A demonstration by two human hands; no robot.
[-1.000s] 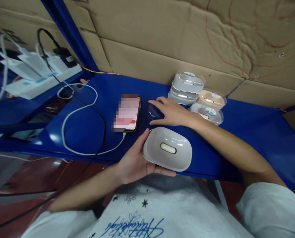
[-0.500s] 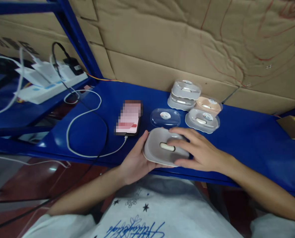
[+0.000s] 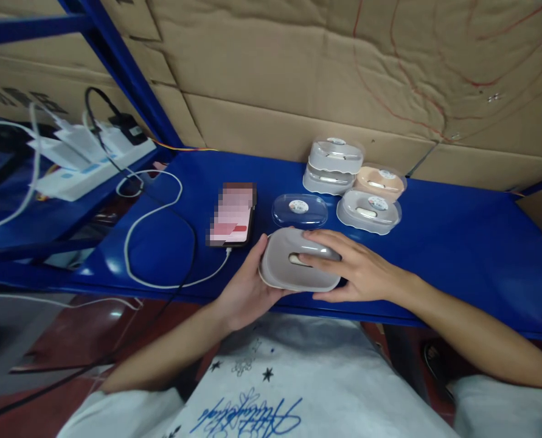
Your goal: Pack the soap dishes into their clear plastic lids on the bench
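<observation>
Between my two hands is a grey oval plastic box (image 3: 278,258) with a white bar in a slot at its middle. My left hand (image 3: 246,295) grips its left end, thumb along the side and fingers underneath. Across the right part lies my right hand (image 3: 366,271), fingers bent around the far and near edges, one fingertip at the white bar and partly covering it. A clear oval lid (image 3: 282,210) with a round sticker lies on the blue tabletop just beyond the box.
Several lidded oval boxes stand at the back: two grey ones stacked (image 3: 333,161), a peach one (image 3: 378,182) and another grey one (image 3: 368,213). A phone (image 3: 232,216) on a white cable (image 3: 127,249) lies left. A loaded power strip (image 3: 65,179) sits further left. Cardboard (image 3: 271,79) walls the back.
The fingers of my right hand have shifted slightly left over the box and now cover more of the white bar. The camera view has shifted slightly.
</observation>
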